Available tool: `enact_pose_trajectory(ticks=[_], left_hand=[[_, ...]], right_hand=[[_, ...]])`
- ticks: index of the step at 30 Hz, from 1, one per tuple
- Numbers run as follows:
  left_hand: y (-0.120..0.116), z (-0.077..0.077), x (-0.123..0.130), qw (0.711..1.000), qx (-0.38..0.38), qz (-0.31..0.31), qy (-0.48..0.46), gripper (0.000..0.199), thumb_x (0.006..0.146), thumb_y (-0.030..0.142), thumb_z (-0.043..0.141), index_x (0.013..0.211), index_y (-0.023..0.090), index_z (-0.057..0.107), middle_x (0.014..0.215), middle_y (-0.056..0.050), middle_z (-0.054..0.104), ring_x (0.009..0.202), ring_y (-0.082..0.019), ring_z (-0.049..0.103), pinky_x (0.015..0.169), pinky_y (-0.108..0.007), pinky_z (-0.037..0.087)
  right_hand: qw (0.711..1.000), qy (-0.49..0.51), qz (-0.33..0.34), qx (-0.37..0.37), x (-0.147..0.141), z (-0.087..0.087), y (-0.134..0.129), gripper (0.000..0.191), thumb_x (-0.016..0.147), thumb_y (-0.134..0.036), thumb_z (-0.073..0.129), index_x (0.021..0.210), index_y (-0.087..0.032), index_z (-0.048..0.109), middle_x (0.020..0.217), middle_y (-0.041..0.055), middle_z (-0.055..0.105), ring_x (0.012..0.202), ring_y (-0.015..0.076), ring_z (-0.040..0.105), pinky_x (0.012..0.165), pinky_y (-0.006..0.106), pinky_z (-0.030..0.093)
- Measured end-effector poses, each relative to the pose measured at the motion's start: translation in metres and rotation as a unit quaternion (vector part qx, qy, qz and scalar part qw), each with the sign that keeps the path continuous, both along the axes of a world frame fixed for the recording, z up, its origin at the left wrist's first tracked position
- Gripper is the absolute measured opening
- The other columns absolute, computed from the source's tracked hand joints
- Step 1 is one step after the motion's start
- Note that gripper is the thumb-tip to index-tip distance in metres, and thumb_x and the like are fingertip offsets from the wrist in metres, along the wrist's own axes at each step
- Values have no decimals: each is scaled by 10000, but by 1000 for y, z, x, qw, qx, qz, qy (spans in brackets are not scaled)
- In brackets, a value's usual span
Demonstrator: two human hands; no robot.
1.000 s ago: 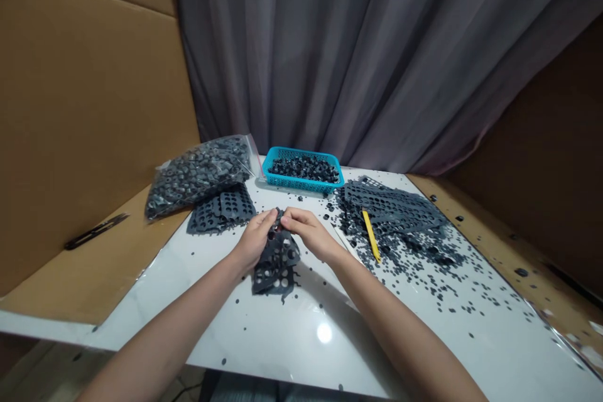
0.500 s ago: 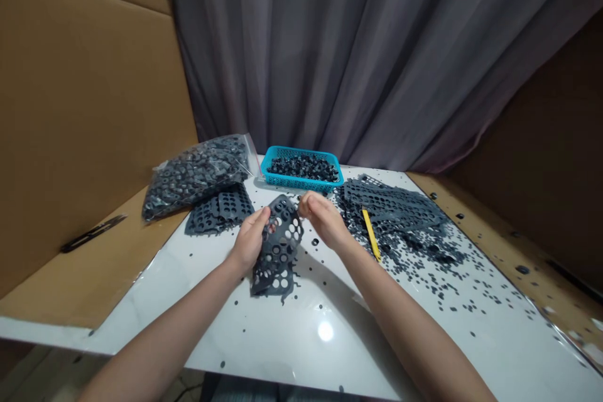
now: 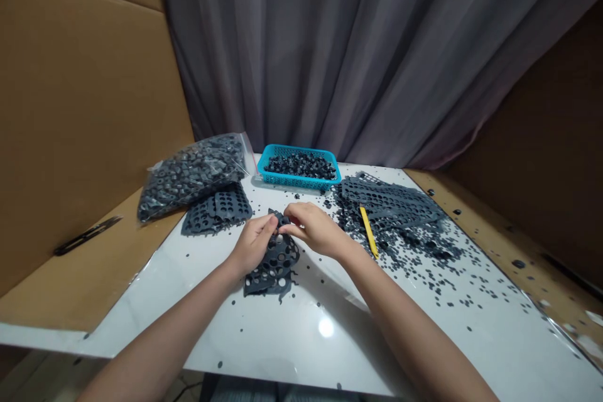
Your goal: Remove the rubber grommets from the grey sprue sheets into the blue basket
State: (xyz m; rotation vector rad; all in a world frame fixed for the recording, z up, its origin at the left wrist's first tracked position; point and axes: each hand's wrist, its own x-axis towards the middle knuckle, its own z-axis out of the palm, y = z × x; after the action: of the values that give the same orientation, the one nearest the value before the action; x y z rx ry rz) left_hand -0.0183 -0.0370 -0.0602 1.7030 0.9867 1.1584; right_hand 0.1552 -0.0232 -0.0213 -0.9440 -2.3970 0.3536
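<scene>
A dark grey perforated rubber sheet (image 3: 271,270) with rows of round holes hangs bent above the table in front of me. Its left edge is gripped by my left hand (image 3: 253,244), the thumb lying on top. My right hand (image 3: 313,227) is closed in a pinch at the sheet's upper end, close to the left thumb; whether a loose bit sits between its fingertips is hidden. Thin ragged strips dangle from the sheet's lower edge.
Behind stands a blue basket (image 3: 301,182) of small black pieces. Left of it, a filled clear plastic bag (image 3: 195,173) rests on perforated sheets (image 3: 219,208). To the right lie more perforated sheets (image 3: 391,201), a yellow cutter (image 3: 369,232) and scattered black bits. A black knife (image 3: 87,237) lies far left.
My right hand has moved left and slightly down from beside the sheet onto its upper end. My left hand keeps its hold, and the sheet now sits slightly lower.
</scene>
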Motion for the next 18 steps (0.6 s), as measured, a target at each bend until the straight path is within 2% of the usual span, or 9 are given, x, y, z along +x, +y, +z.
enact_pose_trajectory(ticks=[6, 8, 11, 14, 18], left_hand=[[-1, 4, -1, 998, 34, -12, 44, 446, 899, 478, 339, 597, 172, 458, 585, 14, 441, 578, -132, 387, 574, -249, 293], [0, 6, -2, 996, 37, -37, 68, 427, 890, 473, 363, 616, 169, 482, 590, 16, 446, 583, -132, 391, 571, -244, 296], [0, 10, -4, 991, 25, -79, 108, 359, 838, 475, 472, 692, 157, 556, 630, 15, 488, 618, -140, 417, 581, -238, 312], [1, 13, -4, 989, 2, -108, 105, 315, 811, 447, 523, 739, 149, 594, 669, 10, 521, 651, -144, 440, 599, -236, 329], [1, 10, -2, 990, -70, -121, -15, 324, 833, 431, 478, 783, 142, 618, 724, -17, 561, 692, -152, 467, 648, -247, 352]], right_hand=[[999, -39, -11, 1, -1, 1, -2, 303, 886, -458, 456, 738, -195, 434, 663, 6, 488, 601, 143, 402, 599, 262, 255], [999, -23, 0, -46, 0, 2, -3, 288, 892, -427, 461, 731, -190, 438, 652, -7, 471, 592, 130, 392, 581, 252, 252], [985, 45, 41, -160, 3, 4, -3, 285, 898, -389, 453, 703, -180, 453, 619, -33, 422, 580, 111, 373, 566, 234, 268], [947, 142, 77, -279, 5, 2, 0, 316, 868, -425, 491, 684, -169, 473, 607, -45, 379, 583, 101, 346, 564, 230, 276], [864, 282, 122, -400, 0, -11, 4, 346, 788, -467, 589, 662, -168, 468, 593, -52, 352, 568, 93, 300, 546, 235, 237]])
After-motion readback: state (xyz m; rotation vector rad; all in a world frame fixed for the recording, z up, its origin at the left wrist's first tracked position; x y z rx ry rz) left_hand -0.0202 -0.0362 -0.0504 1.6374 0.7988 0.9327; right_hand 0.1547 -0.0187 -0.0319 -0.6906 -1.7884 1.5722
